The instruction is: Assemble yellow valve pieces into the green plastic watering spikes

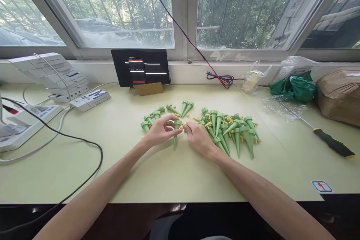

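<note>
Between the thumb and fingers of my left hand (159,132) is a green plant watering spike (175,141), its cap up and its point down. My right hand (198,138) is closed in a pinch on a small yellow valve (184,124), right beside the spike's cap. Whether the valve touches the cap cannot be made out. Close to my right hand lies a heap of green spikes (219,120) mixed with yellow valves (208,124). Several more spikes (145,125) lie by my left hand, partly hidden by it. Others (184,105) lie farther back, with loose yellow pieces near them.
At the back, a phone (136,70) showing a timer leans against a dark tablet (157,60). White boxes (90,100) and a power strip (30,125) with cables occupy the left. A screwdriver (333,143), a green bag (294,87) and a brown package (339,95) lie right.
</note>
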Demonstrator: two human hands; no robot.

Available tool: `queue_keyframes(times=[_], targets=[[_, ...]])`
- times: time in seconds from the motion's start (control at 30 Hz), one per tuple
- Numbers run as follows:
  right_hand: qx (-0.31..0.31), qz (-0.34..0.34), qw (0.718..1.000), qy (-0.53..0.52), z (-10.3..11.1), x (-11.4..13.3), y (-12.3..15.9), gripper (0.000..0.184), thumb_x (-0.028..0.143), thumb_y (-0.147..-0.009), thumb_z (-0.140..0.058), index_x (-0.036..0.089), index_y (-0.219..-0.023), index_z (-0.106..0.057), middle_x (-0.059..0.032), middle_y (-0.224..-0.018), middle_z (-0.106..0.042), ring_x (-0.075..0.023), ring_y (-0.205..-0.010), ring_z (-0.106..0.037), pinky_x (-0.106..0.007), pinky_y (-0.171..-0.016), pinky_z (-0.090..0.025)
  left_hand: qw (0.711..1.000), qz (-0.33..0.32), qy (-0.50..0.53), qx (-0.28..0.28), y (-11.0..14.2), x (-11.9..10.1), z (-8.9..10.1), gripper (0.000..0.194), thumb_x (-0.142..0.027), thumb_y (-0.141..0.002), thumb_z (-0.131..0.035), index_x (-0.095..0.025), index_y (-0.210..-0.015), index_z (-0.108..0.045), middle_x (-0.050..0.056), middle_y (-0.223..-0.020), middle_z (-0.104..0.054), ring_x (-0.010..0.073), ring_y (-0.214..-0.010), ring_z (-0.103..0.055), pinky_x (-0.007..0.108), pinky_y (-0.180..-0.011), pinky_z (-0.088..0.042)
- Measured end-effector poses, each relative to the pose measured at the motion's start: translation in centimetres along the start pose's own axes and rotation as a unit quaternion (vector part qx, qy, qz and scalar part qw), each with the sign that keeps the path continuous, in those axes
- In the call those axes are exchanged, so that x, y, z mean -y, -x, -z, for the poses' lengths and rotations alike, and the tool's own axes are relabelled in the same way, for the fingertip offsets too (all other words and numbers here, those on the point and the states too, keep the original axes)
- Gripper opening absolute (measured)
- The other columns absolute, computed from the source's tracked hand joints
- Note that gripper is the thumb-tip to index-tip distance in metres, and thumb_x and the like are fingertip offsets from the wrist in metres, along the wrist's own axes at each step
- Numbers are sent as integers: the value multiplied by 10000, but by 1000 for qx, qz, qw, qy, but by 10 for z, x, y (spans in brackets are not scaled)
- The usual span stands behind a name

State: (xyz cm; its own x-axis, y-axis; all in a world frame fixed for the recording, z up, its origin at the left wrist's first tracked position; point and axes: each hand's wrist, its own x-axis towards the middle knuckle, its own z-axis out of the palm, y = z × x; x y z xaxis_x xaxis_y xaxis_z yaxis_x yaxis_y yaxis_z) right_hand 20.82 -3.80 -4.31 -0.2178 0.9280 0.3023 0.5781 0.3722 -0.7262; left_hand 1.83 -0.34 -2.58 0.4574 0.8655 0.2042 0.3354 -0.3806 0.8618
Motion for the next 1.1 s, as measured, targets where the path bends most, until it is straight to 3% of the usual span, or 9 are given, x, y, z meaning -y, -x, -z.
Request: queue_keyframes(times=[0.17, 0.37, 0.87, 1.1], targets=[[-14, 11, 999, -28, -1, -2, -1, 321, 319, -1009, -370, 207, -725, -467, 5, -639, -537, -136, -569, -442, -263, -584, -310, 1000, 8, -10, -19, 0, 0, 0, 412, -420, -751, -752, -196, -1071, -620, 53, -1028, -630, 129, -731, -606, 305, -668, -602], [-23, 37, 997, -71, 1, -1, 0, 109, 234, -943, -477, 188, -860, -530, -27, -779, -613, -160, -695, -539, -260, -648, -383, 999, -4, -27, -39, -1, -1, 0, 413, -450, -733, -760, -189, -1028, -634, 66, -1062, -639, 130, -719, -618, 307, -653, -608], [-23, 21, 999, -31, -2, -3, -2, 306, 277, -994, -389, 212, -695, -408, 17, -620, -492, -134, -557, -415, -269, -562, -282, 999, 12, -23, -28, -1, -2, 0, 418, -429, -722, -775, -194, -1034, -624, 28, -935, -625, 131, -734, -601, 291, -672, -595], [-24, 35, 997, -64, 0, 0, -1, 96, 228, -936, -485, 187, -857, -521, -25, -777, -607, -161, -694, -536, -267, -647, -380, 999, 8, -39, -37, -1, 2, 0, 427, -453, -726, -765, -194, -1036, -627, 48, -984, -639, 136, -731, -605, 307, -665, -594]])
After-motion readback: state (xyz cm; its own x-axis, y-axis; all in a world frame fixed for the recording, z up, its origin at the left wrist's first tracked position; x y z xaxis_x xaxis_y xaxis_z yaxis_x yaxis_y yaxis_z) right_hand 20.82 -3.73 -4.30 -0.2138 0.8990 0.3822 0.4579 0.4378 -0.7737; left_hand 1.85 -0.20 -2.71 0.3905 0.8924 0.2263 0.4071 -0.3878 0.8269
